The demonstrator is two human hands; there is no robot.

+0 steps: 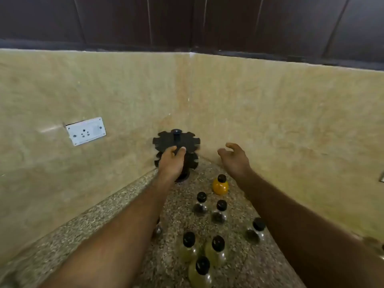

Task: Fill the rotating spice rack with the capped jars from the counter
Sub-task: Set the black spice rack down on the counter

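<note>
A black two-tier spice rack [176, 142] with notched edges stands in the corner of the speckled counter [124, 204]; no jars show in its slots. My left hand [171, 164] rests on the front rim of its top tier, fingers curled over the edge. My right hand [233, 157] hovers open just right of the rack, holding nothing. Several black-capped jars stand on the counter between my forearms: an orange-filled jar [220, 185] nearest the rack, two dark jars [201, 204] [220, 212], another dark jar [256, 230], and yellowish jars [216, 249] closest to me.
Beige stone walls meet behind the rack. A white power socket [85, 131] sits on the left wall. Dark cabinets [187, 21] hang above. One more jar [157, 230] peeks out from under my left forearm.
</note>
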